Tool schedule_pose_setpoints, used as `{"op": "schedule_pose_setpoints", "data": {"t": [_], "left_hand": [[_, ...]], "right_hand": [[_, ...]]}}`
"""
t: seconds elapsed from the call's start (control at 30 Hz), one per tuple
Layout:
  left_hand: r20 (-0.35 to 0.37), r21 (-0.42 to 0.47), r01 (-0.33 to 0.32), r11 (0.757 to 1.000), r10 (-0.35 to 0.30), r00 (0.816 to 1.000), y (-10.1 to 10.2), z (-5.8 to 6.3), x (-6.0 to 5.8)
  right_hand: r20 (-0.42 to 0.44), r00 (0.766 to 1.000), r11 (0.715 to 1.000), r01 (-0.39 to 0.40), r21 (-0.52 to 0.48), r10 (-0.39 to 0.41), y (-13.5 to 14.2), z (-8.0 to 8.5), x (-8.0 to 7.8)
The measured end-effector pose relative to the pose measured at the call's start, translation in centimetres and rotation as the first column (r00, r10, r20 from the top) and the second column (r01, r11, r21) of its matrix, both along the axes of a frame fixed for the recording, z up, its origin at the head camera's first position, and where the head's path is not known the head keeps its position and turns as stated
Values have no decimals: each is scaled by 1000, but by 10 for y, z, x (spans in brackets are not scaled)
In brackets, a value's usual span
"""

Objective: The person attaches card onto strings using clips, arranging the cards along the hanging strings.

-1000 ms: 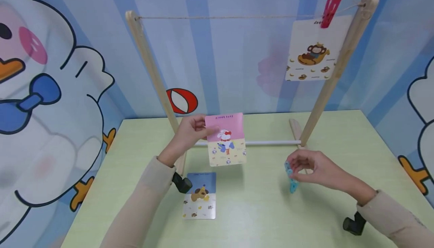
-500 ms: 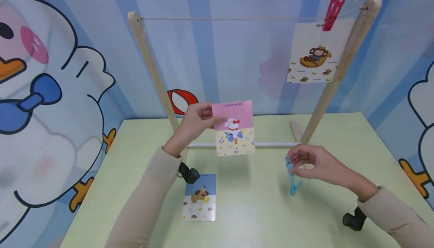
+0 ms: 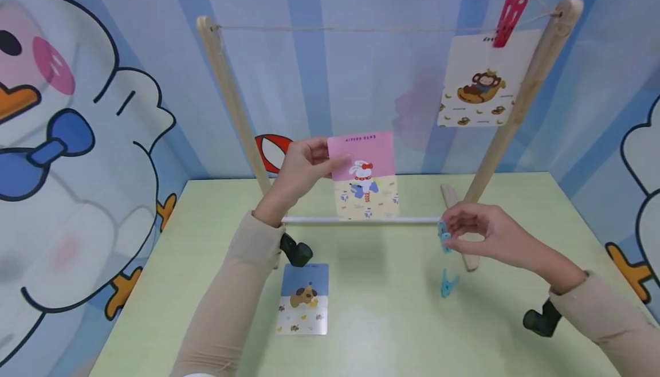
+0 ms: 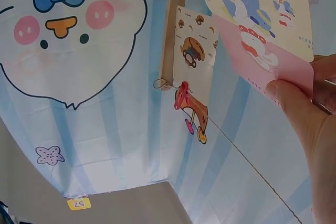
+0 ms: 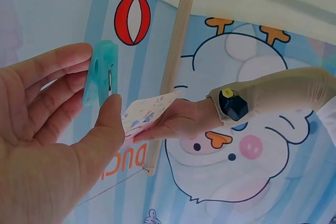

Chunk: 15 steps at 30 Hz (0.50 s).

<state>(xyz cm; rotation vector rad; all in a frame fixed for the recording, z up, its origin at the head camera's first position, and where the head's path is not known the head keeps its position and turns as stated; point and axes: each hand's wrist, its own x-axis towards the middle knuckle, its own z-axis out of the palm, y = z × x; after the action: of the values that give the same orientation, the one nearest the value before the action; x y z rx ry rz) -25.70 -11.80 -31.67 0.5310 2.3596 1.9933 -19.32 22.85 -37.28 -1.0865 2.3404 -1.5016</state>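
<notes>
My left hand (image 3: 303,172) pinches the left edge of a pink and cream card (image 3: 363,176) with a rabbit picture, thumb in front. The card hangs in the air before the wooden frame, below its string. On the right, my right hand (image 3: 482,229) holds a blue clothespin (image 5: 101,74) between thumb and fingertips, above the table. A second blue clothespin (image 3: 447,284) lies on the table just below that hand. A red clothespin (image 3: 509,19) clips a monkey card (image 3: 476,87) to the string (image 3: 340,28) near the right post.
A blue and white dog card (image 3: 303,299) lies flat on the table (image 3: 381,319). The frame's left post (image 3: 227,90) and right post (image 3: 536,85) lean outward, joined low down by a white bar (image 3: 417,220). A printed backdrop stands behind.
My left hand has raised the rabbit card and carried it rightward. My right hand has risen slightly with its clothespin, and the clothespin on the table now shows apart from it.
</notes>
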Motion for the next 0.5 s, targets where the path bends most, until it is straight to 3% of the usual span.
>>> {"op": "schedule_pose_setpoints", "data": {"t": [0.23,0.5], "left_hand": [[-19,20,2,1000,-2,1000,5,15,2],[-48,51,36,998,-33,998,15,37,15]], "right_hand": [[-19,1000,1000,-21,-20,21,-2,17,-4],[-72,997,998,-35,-47,32,-4,34,-7]]}}
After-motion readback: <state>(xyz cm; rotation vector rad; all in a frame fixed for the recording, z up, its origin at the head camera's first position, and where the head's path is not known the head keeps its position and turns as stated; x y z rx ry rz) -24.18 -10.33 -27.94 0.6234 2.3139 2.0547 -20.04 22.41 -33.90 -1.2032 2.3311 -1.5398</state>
